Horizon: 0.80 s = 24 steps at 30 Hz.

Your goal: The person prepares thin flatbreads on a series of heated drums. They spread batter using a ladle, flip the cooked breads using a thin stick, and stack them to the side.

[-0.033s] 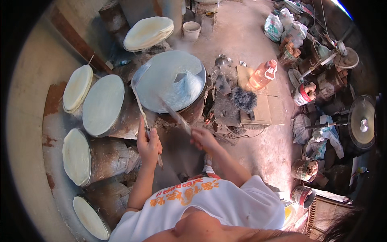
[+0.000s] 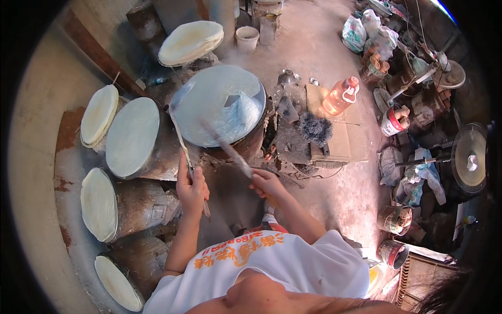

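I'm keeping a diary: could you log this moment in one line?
Left hand: holds thin stick | Right hand: holds blurred stick | Ahead: pale disc | Rest: reddish bottle

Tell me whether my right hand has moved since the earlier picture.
Yes, slightly: judged against the griddle, your right hand has shifted a little back toward your body and to the right.

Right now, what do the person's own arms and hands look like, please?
The left hand and right hand are ungloved, their fingers uncovered, with no watch or band visible. The forearms are bare. The white shirt has a loose short sleeve on the right and orange and red print across its front.
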Tool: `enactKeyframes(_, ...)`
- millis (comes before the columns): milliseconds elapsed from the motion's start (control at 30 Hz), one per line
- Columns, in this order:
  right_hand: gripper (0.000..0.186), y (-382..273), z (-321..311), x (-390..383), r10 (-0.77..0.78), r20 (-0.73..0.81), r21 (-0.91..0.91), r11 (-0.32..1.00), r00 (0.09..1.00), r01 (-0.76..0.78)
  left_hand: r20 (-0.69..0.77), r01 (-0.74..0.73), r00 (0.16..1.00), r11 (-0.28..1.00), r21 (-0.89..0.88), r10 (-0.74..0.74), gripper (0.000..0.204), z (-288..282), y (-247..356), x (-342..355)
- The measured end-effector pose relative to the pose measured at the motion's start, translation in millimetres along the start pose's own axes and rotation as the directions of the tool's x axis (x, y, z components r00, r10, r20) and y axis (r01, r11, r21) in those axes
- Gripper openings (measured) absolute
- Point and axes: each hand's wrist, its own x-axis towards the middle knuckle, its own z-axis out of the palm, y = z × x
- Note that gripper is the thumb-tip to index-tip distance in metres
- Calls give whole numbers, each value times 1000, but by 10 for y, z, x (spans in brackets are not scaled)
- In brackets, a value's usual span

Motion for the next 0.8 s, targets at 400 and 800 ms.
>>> enactKeyframes(400,28,-543,-852,554,-87,49,-347,932,995,99,-50,17,999,995,95,-12,55,735,-154,293)
enactKeyframes(800,34,-1467,-1271,1833,-384,-9,-577,756,923,309,-1,67,998,980,188,-68,56,1072,-177,504)
